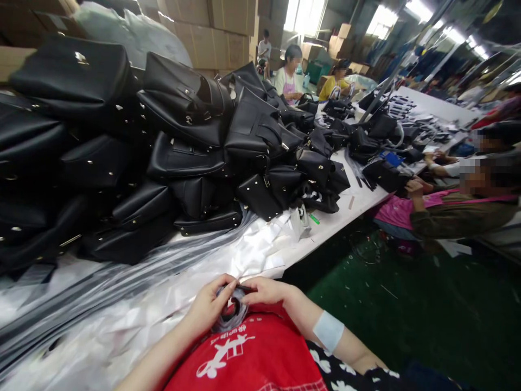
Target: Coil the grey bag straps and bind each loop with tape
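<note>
One roll [228, 325] of greyish strip, coiled into a ring, on the near side of the bag heap [191, 155]. Left hand [212, 302] and right hand [265, 290] together, both clamped on the roll; a dark strip end [245, 287] between their fingertips. Behind the roll, farther out from the heap, a red apron [260, 361] with a white printed figure. Pale blue patch [328, 330] on the right forearm.

Containers: the heap itself, many black bags piled several deep, metal fittings on most; insides cannot be made out. Behind the heap, cardboard boxes [232, 16] stacked high, contents hidden; a whitish plastic sack [134, 35] slumps just beside them.

Surface: heap rests on a pale worktop [342, 214]. Before the heap, long grey strips [122, 282] and crumpled white sheeting [252, 247]; near its right end, a small green item [314, 218].

Room: right of the heap, a co-worker in a pink apron [399, 212], hands at a black bag; dark green floor [407, 315] in front of that person. Beyond the heap, a person in yellow [336, 91], another in a lilac apron [290, 88]; bright windows [303, 16] above.
</note>
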### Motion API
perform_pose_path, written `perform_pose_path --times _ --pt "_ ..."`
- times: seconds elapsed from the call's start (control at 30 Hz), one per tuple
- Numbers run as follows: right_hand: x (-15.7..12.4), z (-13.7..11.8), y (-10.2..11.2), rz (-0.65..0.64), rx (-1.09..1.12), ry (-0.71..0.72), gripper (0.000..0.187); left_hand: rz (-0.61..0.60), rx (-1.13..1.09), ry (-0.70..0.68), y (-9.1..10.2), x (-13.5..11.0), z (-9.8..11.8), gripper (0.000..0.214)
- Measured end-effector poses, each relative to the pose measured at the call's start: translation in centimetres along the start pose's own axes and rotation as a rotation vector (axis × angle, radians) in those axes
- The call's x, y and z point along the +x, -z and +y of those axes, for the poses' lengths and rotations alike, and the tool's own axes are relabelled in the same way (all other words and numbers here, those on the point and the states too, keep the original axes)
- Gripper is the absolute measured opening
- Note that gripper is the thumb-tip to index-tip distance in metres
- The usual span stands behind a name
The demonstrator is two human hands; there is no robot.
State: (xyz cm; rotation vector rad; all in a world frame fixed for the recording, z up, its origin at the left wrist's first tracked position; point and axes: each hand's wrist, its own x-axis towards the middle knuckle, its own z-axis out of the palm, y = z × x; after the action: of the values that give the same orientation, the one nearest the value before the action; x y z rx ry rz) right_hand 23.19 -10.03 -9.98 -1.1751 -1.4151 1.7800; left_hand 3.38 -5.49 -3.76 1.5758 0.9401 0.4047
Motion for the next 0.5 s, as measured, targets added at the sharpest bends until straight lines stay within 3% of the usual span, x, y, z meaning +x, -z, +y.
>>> perform_pose_path --times 0.17,0.27,0.37,0.5 --pt "-1.4 3.9 8.8 0.682 -0.496 -0.476 0.033 0.076 -0.027 0.132 0.3 -0.2 -1.3 0.04" --pt "-2.4 6.4 12.9 0.922 -0.698 -0.621 0.034 0.139 -0.064 0.187 0.5 -0.5 -1.9 0.042" --pt "-2.6 8.6 15.0 1.017 -0.874 -0.667 0.038 0.186 -0.099 0.239 0.4 -0.8 -1.7 0.043" --pt "-1.7 10.5 16.5 0.987 -1.035 -0.652 0.032 0.222 -0.103 0.273 0.1 -0.7 -0.9 0.042"
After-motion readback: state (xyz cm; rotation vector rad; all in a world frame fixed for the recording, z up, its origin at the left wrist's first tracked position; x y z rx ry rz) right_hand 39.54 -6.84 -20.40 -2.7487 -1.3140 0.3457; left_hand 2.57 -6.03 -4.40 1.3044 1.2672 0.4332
